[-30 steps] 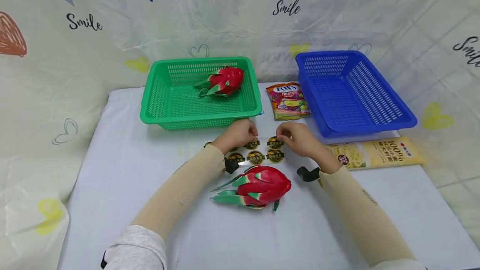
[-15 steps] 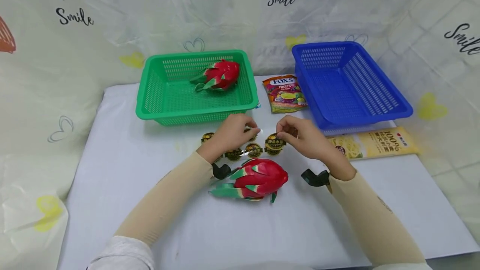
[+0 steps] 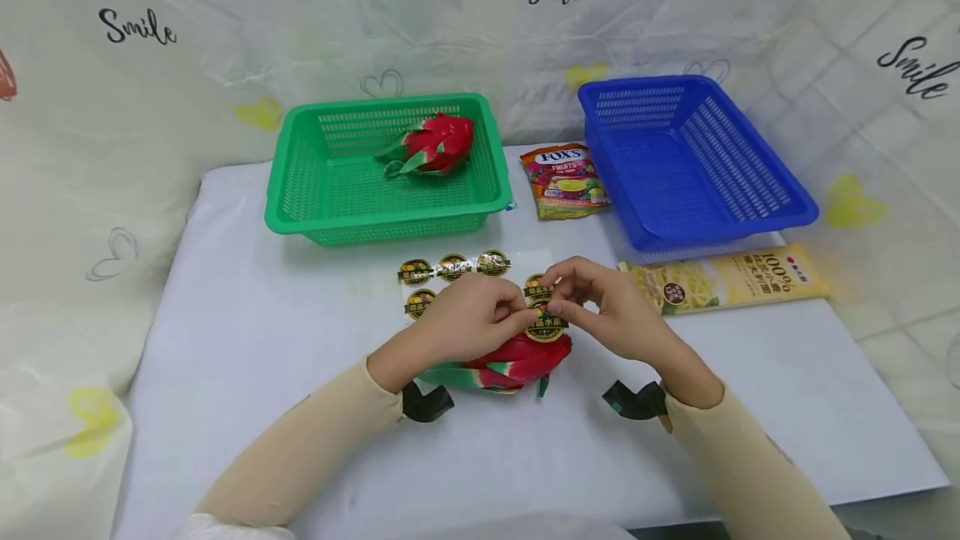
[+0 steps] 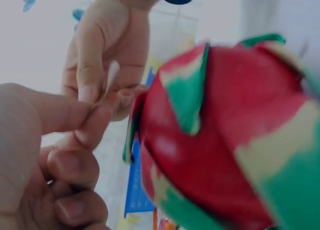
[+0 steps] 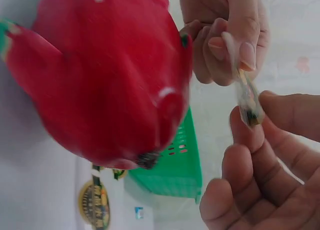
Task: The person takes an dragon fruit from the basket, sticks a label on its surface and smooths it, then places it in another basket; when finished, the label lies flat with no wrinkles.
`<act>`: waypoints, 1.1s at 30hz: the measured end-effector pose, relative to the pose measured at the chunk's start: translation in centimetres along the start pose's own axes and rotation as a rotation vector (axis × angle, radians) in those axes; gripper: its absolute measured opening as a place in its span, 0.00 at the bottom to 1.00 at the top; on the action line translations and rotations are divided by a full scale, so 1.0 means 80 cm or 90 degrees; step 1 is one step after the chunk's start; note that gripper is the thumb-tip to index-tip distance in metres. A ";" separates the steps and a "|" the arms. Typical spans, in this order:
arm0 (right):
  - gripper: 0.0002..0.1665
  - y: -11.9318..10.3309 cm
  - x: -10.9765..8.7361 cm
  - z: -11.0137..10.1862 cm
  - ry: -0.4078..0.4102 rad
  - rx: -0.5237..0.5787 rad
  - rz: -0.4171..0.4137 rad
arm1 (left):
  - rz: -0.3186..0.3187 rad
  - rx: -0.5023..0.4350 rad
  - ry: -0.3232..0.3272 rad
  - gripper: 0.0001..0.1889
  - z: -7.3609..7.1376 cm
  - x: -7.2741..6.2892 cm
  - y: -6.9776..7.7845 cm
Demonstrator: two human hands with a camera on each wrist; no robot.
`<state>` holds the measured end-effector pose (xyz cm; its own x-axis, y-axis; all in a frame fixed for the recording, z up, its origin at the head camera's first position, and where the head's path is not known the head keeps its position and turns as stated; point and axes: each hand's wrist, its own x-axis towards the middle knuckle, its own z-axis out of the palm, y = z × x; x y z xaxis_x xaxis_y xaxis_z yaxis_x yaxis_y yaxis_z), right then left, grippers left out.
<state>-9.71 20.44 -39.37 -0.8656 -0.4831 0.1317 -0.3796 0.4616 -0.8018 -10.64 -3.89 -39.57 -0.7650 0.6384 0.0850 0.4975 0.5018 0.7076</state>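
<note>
Between my hands is a round black-and-gold sticker [image 3: 546, 325], raised above the table. My left hand [image 3: 474, 319] pinches its left side between thumb and index finger, and my right hand [image 3: 611, 311] pinches its right edge. In the right wrist view the sticker [image 5: 249, 98] appears almost edge-on. Below and nearer lies a red dragon fruit [image 3: 517, 365] with green-tipped scales, partly hidden by the left hand. Behind the hands a clear sticker sheet [image 3: 435, 273] lies flat with several similar stickers, some covered by the left hand.
A green basket [image 3: 390, 232] at the back holds another dragon fruit [image 3: 441, 144]. At the back right stands a blue basket [image 3: 720, 236]. A candy bag [image 3: 564, 182] lies between the baskets, and a yellow pasta pack [image 3: 738, 277] lies before the blue one.
A sticker has come off the sheet, and both hands have moved nearer with it, over the dragon fruit. The left hand has left the sheet and uncovered its upper stickers. The head view has shifted slightly.
</note>
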 end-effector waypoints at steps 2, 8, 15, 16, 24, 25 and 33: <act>0.13 -0.002 -0.008 0.006 0.021 -0.013 0.020 | -0.004 0.007 0.006 0.13 0.002 -0.009 0.003; 0.04 -0.002 -0.037 0.023 0.033 -0.044 0.124 | -0.030 0.028 -0.003 0.15 0.012 -0.023 0.014; 0.08 0.002 -0.048 0.034 0.054 -0.056 0.142 | -0.063 0.102 0.032 0.22 0.025 -0.023 0.023; 0.08 0.002 -0.048 0.035 0.058 -0.063 0.138 | -0.072 0.108 0.038 0.22 0.027 -0.023 0.024; 0.09 0.001 -0.046 0.038 0.070 -0.128 0.085 | -0.125 0.163 0.072 0.31 0.030 -0.024 0.029; 0.10 0.000 -0.046 0.038 0.071 -0.144 0.078 | -0.131 0.171 0.079 0.32 0.031 -0.024 0.029; 0.18 -0.004 -0.039 0.032 0.031 -0.217 0.069 | -0.139 0.227 0.160 0.35 0.043 -0.021 0.024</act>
<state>-6.07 19.88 -41.06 -0.9180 -0.3861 0.0903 -0.3650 0.7339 -0.5728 -6.99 -1.98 -40.75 -0.9202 0.3574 0.1598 0.3903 0.8050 0.4469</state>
